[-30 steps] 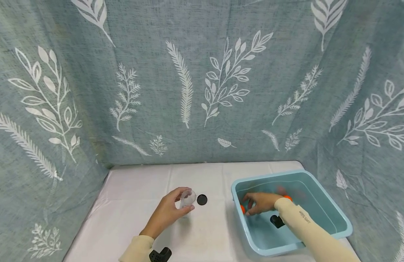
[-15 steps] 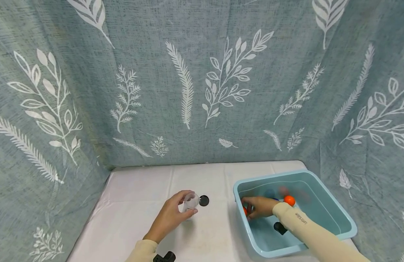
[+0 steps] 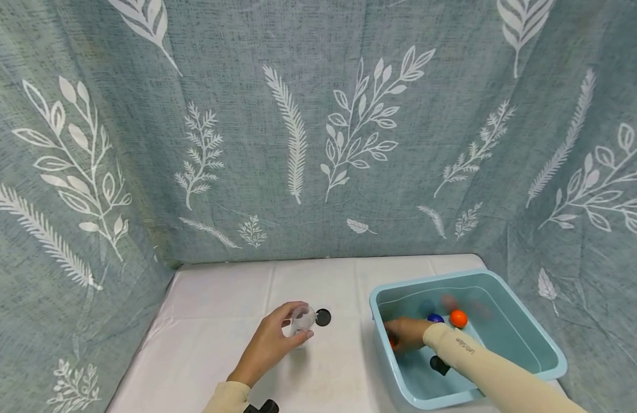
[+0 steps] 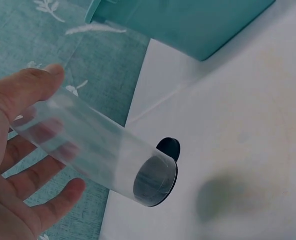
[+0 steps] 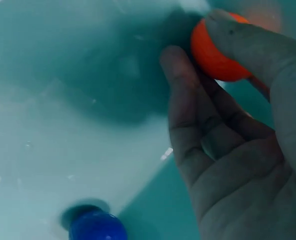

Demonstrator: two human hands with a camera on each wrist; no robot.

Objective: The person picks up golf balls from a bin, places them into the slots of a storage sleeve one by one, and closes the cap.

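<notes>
My left grip (image 3: 269, 347) holds the empty tube (image 4: 95, 152), my right (image 5: 238, 150) pinches an orange ball (image 5: 215, 52) in the tub (image 3: 504, 338); none loaded yet.

Both arms wear long, close-fitting cream sleeves that end at the wrists, leaving the hands bare. The right sleeve (image 3: 483, 367), lower right of the head view, carries a small line of dark lettering along the forearm — too small to read. A black block (image 3: 440, 365) sits under that wrist. The left sleeve (image 3: 229, 399) shows only its cuff at the bottom edge, with another black block (image 3: 261, 407) beside it — lower centre.
</notes>
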